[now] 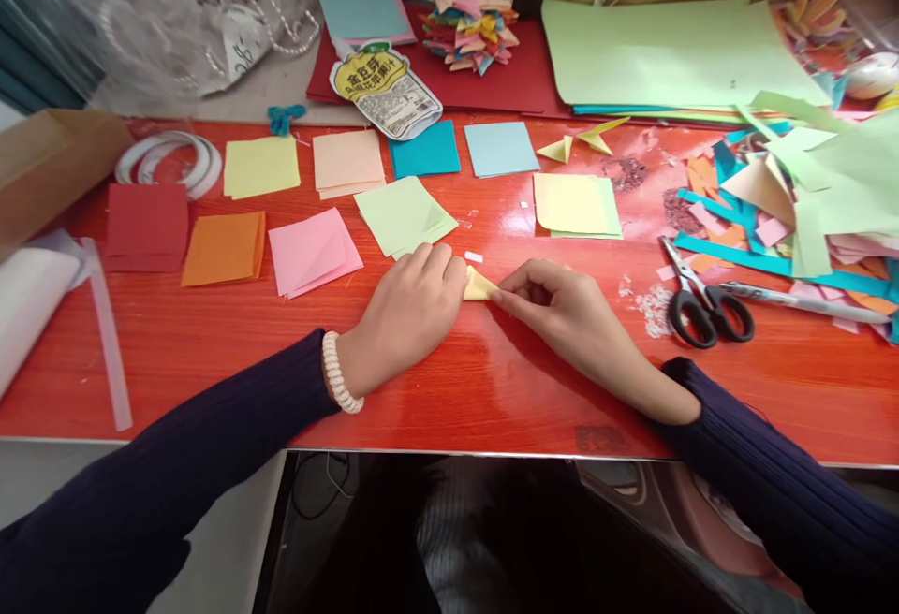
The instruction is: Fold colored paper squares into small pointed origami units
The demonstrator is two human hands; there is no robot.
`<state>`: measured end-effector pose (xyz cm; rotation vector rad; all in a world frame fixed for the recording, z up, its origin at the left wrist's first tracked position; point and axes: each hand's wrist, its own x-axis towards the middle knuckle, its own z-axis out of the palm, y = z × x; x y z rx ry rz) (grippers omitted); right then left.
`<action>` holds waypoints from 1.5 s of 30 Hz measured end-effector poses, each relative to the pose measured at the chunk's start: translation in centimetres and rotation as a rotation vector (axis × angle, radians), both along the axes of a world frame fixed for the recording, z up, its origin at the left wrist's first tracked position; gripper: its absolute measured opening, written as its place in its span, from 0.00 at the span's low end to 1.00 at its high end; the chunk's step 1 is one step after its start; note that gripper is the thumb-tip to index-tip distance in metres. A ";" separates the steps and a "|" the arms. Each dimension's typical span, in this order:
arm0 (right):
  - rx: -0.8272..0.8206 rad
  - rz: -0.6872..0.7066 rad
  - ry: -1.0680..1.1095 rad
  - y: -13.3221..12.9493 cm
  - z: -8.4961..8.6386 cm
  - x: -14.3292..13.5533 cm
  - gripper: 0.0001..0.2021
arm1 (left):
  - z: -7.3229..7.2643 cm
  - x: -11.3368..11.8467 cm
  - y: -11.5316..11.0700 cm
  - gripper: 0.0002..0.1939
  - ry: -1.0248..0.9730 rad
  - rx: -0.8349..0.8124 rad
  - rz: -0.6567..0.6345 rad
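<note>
Curled left hand (pixel 407 314) and pinching right hand (pixel 576 316) grip yellow paper (pixel 478 287), likely steadying it. Scissors (pixel 692 288) lie right of both.

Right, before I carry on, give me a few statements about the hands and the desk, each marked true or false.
1. The left hand and the right hand both touch the small yellow paper. True.
2. The scissors lie to the left of the left hand. False: they lie to the right of the right hand.
3. The pink sheets lie just right of the orange sheets. True.
4. The bracelet is on the right wrist. False: it is on the left wrist.
5. The pen lies right of the scissors. True.
</note>
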<state>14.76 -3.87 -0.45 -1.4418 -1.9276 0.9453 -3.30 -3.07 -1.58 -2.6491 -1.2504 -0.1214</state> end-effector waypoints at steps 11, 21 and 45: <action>0.121 0.082 -0.210 0.0 -0.3 -0.2 0.12 | 0.1 -0.1 0.1 0.11 0.012 -0.038 0.039; 0.022 0.015 -0.108 0.2 0.2 1.5 0.10 | -0.2 -0.3 0.4 0.10 0.029 -0.008 0.002; 0.683 0.355 -0.549 -0.6 -1.1 1.4 0.14 | 0.0 -0.2 0.2 0.10 0.039 -0.008 -0.003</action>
